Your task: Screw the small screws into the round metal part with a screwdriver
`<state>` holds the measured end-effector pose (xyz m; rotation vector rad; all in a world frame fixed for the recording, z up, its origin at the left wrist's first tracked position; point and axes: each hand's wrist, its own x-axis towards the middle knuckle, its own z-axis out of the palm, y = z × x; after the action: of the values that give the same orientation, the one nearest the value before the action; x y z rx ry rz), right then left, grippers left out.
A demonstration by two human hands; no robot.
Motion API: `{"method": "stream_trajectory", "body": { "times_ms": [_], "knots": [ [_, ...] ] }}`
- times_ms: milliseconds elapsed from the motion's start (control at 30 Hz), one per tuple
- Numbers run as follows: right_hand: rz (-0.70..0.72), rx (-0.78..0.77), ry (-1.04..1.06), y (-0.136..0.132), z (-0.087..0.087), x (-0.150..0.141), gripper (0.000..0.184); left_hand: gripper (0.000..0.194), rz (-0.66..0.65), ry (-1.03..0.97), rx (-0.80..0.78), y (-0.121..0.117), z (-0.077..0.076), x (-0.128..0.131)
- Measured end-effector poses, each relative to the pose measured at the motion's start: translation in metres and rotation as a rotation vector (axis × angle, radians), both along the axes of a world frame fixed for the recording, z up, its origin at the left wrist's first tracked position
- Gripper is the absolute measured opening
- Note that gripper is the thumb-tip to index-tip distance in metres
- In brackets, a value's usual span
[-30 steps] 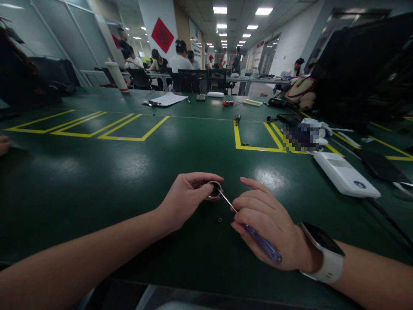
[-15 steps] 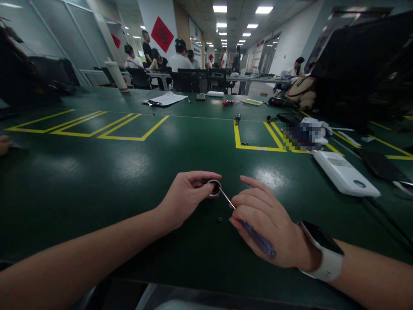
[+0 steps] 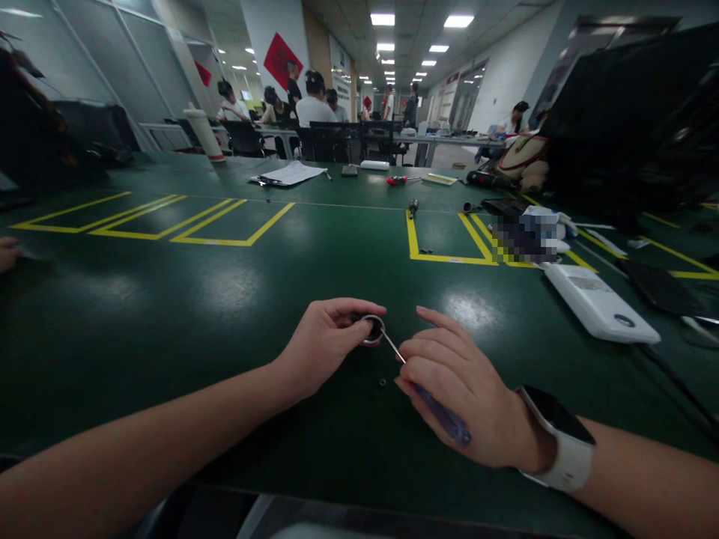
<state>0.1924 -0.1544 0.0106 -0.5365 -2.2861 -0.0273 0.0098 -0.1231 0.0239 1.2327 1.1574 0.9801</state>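
My left hand (image 3: 324,340) pinches a small round metal ring-shaped part (image 3: 381,320) by its left side, the thumb reaching into its dark opening. In my right hand (image 3: 454,378) is a screwdriver (image 3: 443,419) with a translucent purple-blue handle. Its thin shaft points up and left, and the tip meets the ring's right edge; whether it goes inside I cannot tell. My right index finger stretches out while the other fingers wrap the handle. A tiny dark nut-like piece (image 3: 383,382) lies on the green table (image 3: 168,344) just below the ring.
A white device (image 3: 601,303) with a cable lies at right. Yellow tape boxes (image 3: 454,260) mark the table; small dark bits and a metal fitting (image 3: 413,208) lie by one. Farther back are a red screwdriver (image 3: 397,180), papers (image 3: 292,173) and a tumbler (image 3: 204,135). Another person's hand (image 3: 7,254) shows at left.
My right hand and the screwdriver have shifted slightly left, the handle turning a little. The left hand and the ring have stayed put. A standing person in the background has moved right.
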Motion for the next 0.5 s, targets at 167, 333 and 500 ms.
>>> {"method": "stream_trajectory", "body": {
  "times_ms": [167, 333, 500],
  "knots": [
    [-0.014, -0.45, 0.351, 0.001, 0.0, 0.003, 0.006, 0.016, 0.002, -0.046, -0.004, 0.005, -0.003, -0.004],
    [0.051, -1.155, 0.763, 0.014, -0.005, 0.003, 0.011, 0.028, 0.049, -0.187, -0.04, 0.01, -0.004, -0.008],
    [0.062, -1.341, 0.796, 0.024, -0.009, 0.003, 0.011, 0.034, 0.057, -0.238, -0.07, 0.011, -0.003, -0.009]
  ]
}}
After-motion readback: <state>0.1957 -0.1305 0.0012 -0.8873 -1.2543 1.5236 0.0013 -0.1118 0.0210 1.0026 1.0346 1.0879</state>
